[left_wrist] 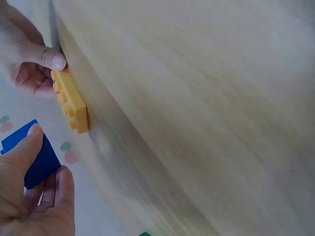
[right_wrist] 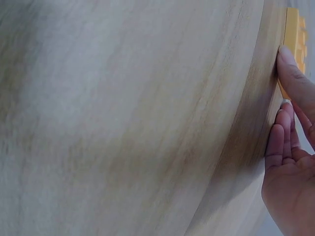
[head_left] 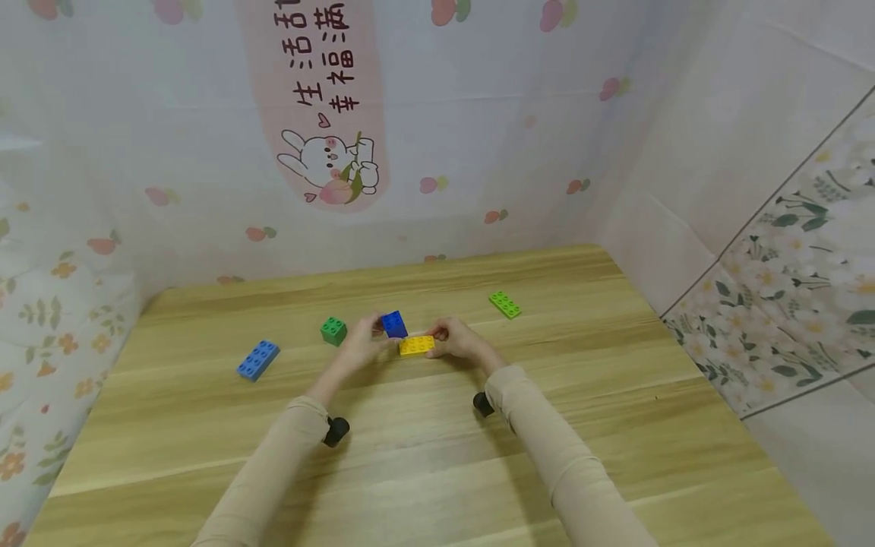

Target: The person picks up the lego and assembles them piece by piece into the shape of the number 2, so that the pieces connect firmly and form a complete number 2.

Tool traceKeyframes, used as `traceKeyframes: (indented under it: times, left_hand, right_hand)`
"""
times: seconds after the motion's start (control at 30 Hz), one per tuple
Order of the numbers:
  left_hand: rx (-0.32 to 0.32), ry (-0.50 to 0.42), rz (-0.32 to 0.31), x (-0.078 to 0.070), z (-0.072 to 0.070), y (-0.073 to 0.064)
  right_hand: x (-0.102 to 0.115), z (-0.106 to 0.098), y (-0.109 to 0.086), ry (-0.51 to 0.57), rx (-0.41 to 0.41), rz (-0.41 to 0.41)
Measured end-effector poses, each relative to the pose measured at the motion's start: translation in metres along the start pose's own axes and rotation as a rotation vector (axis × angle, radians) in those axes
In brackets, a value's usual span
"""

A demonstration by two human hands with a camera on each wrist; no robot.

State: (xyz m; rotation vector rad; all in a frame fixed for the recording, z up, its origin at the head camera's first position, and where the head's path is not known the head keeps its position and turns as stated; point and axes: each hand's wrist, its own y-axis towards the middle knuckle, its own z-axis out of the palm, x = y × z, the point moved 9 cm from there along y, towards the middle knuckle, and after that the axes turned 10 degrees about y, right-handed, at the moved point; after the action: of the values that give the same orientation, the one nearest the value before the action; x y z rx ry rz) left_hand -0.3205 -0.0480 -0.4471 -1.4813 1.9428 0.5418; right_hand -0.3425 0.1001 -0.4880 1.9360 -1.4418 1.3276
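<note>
My left hand (left_wrist: 34, 196) pinches a dark blue building brick (left_wrist: 43, 160) between thumb and fingers, tilted and raised close beside a yellow building brick. That yellow brick (head_left: 417, 346) has two rows of studs facing up, and my right hand (head_left: 456, 340) grips its right end with thumb and fingers. In the right wrist view the thumb lies along the side of the yellow brick (right_wrist: 292, 37). The two bricks are apart in the left wrist view, the blue one left of the yellow one in the head view.
On the wooden table (head_left: 424, 471), a green brick (head_left: 333, 331) lies just left of my left hand and a lighter blue brick (head_left: 258, 361) farther left. A flat lime-green brick (head_left: 504, 305) lies back right. Printed cloth (head_left: 478, 137) hangs behind the table.
</note>
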Motion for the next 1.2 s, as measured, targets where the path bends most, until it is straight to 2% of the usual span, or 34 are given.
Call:
traceKeyframes:
  times: [0.2,0.47,0.63,0.77,1.0,1.2]
  left_hand:
    - [0.030,0.076,0.000,0.002,0.012,0.005]
    - [0.085,0.103,0.071,0.005,0.029,0.007]
    - [0.115,0.101,0.084,0.006,0.034,0.007]
    - [0.117,0.059,0.101,0.007,0.035,0.007]
    - [0.145,-0.127,0.071,0.020,0.038,0.008]
    - [0.158,-0.165,0.046,0.024,0.035,0.014]
  right_hand:
    - [0.000,0.002,0.000,0.027,0.005,-0.002]
    - [-0.006,0.003,-0.003,0.065,0.004,0.028]
    - [-0.006,0.002,-0.003,0.078,0.005,0.015]
    - [-0.008,0.003,-0.003,0.090,0.001,0.031]
    - [-0.008,0.003,-0.003,0.082,-0.003,0.061]
    - [-0.007,-0.001,-0.001,0.079,-0.004,0.057]
